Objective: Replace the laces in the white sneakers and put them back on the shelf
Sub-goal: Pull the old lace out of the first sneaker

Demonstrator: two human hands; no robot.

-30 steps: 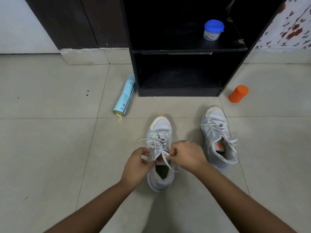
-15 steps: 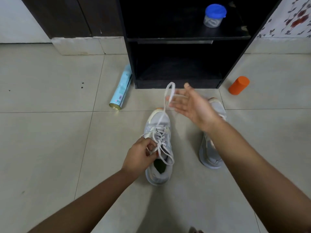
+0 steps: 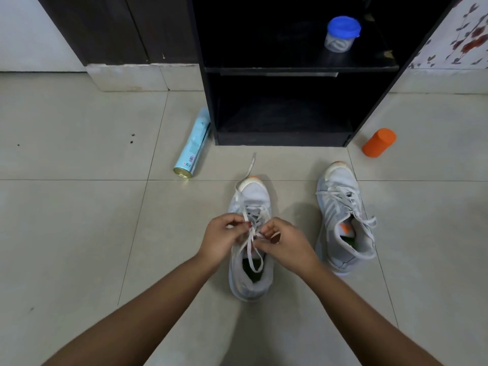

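Two white sneakers stand on the tiled floor, toes toward a black shelf unit (image 3: 277, 70). The left sneaker (image 3: 250, 281) sits in front of me with its white lace (image 3: 249, 170) partly pulled out; one free end trails past the toe onto the floor. My left hand (image 3: 220, 240) pinches the lace over the eyelets. My right hand (image 3: 284, 243) pinches the lace beside it, fingers curled. The right sneaker (image 3: 343, 220) stands apart to the right, laced loosely, untouched.
A light-blue spray can (image 3: 192, 147) lies on the floor left of the shelf unit. An orange cylinder (image 3: 379, 142) lies to its right. A clear jar with a blue lid (image 3: 342, 34) stands on the upper shelf. A dark door and a stone threshold are at the back left.
My right hand, which had flung a lace end up and forward with fingers spread, has come back down to the eyelets and pinches the lace. The freed end now lies beyond the toe.
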